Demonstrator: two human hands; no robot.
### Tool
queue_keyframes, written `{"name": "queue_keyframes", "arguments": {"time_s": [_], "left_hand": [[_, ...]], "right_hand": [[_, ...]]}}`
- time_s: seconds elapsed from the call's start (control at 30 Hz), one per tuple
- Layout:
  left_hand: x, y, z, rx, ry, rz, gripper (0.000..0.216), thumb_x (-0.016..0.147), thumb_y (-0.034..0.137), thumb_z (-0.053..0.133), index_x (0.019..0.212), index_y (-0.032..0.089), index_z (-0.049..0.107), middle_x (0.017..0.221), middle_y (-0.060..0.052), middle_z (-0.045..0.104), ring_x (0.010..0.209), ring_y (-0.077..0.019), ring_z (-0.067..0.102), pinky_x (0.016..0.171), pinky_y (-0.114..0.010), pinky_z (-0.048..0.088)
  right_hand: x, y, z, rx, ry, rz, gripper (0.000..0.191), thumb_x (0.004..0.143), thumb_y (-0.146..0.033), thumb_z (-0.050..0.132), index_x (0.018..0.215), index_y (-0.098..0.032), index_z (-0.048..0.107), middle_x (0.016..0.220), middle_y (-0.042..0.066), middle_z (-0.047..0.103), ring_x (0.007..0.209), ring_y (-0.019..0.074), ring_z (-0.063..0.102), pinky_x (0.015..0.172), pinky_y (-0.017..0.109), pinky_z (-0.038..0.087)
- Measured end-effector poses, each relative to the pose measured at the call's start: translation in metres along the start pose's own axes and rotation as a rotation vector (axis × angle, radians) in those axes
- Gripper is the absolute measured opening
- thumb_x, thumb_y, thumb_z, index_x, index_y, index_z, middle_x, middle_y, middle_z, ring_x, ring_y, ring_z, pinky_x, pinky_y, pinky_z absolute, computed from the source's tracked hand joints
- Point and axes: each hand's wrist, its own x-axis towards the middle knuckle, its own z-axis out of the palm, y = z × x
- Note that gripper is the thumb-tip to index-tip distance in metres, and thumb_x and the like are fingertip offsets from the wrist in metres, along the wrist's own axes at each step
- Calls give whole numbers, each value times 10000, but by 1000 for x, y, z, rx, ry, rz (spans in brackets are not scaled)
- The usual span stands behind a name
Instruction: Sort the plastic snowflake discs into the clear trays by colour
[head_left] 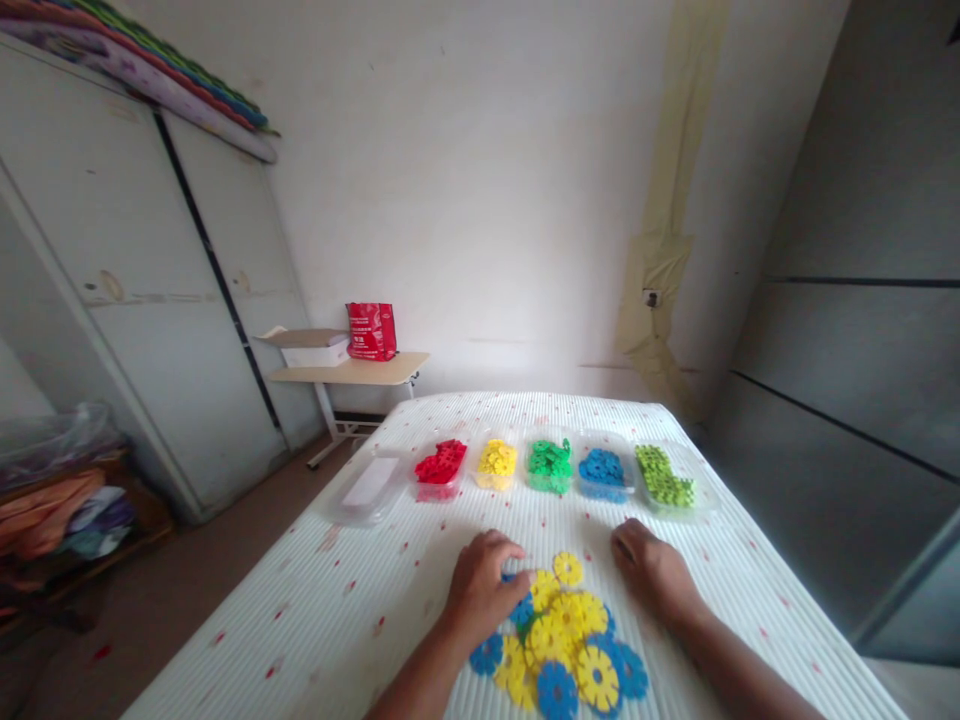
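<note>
A bench (337, 620) under a ribbed white cover with small red marks carries notched plastic discs, loose and sorted. The loose pile of discs (564, 625), chiefly yellow and blue with a trace of green, lies toward the near edge, between the two hands. A yellow disc (568, 568) forms its tip toward the far edge; a blue disc (487, 653) marks its side toward the left edge.

The left hand (486, 590) is at the pile's left side, thumb and forefinger parted and nothing seen in its grasp; the thumb extends over blue discs, though contact cannot be judged. The right hand (654, 572) rests to the right of the pile, apart from it, fingers curled downward; whether they enclose anything cannot be told.

Nearer the far edge, clear containers form a row. From the left edge toward the right edge: a shallow tray (330, 511) with a flat white rectangle (370, 483); a tub of red pieces (441, 465); a tub of yellow pieces (496, 460); a tub of green pieces (550, 462); a tub of blue pieces (601, 466); and, closest to the right edge, a tub of light-green pieces (664, 477).

Beyond the far left corner, a side table (352, 373) supports a white box (315, 355) and a red bag (371, 332).
</note>
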Motion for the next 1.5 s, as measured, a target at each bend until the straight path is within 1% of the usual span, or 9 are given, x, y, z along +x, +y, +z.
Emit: {"name": "queue_keyframes", "arguments": {"time_s": [0.27, 0.6, 0.8, 0.9, 1.0, 1.17, 1.27, 1.4, 1.5], "left_hand": [[-8, 18, 10, 184, -99, 67, 258, 609, 219, 611, 864, 253, 628, 957, -36, 584, 955, -228, 478, 786, -330, 311], [-9, 20, 15, -10, 40, 98, 169, 548, 74, 531, 656, 200, 557, 771, -4, 603, 825, -178, 520, 773, -306, 321], [-2, 17, 6, -295, 23, -38, 58, 599, 131, 530, 622, 184, 534, 630, 29, 552, 660, -130, 507, 625, -230, 369], [15, 14, -3, -473, 27, -91, 39, 623, 193, 543, 615, 175, 509, 554, 55, 468, 548, -94, 446, 513, -193, 337], [48, 13, -20, -568, 159, -122, 128, 599, 250, 586, 591, 168, 488, 523, 68, 434, 502, -78, 422, 480, -179, 327], [116, 9, -46, -490, 318, -189, 123, 642, 268, 578, 682, 162, 531, 575, 53, 502, 524, -92, 497, 514, -190, 385], [138, 4, -48, -364, 374, -229, 220, 619, 208, 624, 828, 159, 577, 691, 14, 580, 610, -127, 558, 592, -231, 428], [122, 0, -39, -194, 387, -190, 281, 629, 120, 612, 906, 169, 609, 872, -46, 635, 852, -175, 579, 784, -278, 421], [85, -6, -28, -125, 298, -131, 155, 691, 107, 536, 785, 175, 638, 830, -31, 657, 804, -147, 583, 768, -251, 420]], "right_hand": [[2, -5, -1, -52, -2, 24, 264, 866, -207, 337, 719, -200, 556, 796, 24, 574, 651, 123, 573, 547, 225, 321], [2, -5, -1, -89, -7, 12, 253, 875, -206, 334, 738, -200, 546, 802, 22, 573, 669, 119, 586, 553, 212, 334], [2, -5, -1, -89, -4, 23, 255, 873, -207, 337, 727, -197, 546, 793, 22, 573, 646, 119, 586, 534, 219, 322], [2, -5, 0, -78, 14, 23, 248, 869, -203, 345, 719, -200, 542, 781, 14, 570, 634, 114, 581, 526, 218, 312], [1, -5, 1, -83, 22, 24, 239, 867, -199, 350, 721, -200, 538, 779, 9, 567, 631, 109, 578, 527, 217, 309], [2, -1, 5, -89, 16, 22, 246, 874, -198, 335, 728, -198, 533, 781, 7, 559, 641, 105, 580, 538, 214, 316], [3, 1, 6, -71, 14, 16, 248, 873, -194, 331, 729, -197, 533, 783, 10, 557, 660, 108, 583, 554, 210, 330], [3, -1, 3, -56, 8, 11, 249, 872, -197, 333, 726, -196, 535, 786, 16, 560, 673, 115, 581, 566, 210, 341], [2, -4, 0, -65, -5, 14, 249, 876, -203, 336, 726, -195, 535, 787, 17, 561, 669, 114, 576, 563, 212, 335]]}}
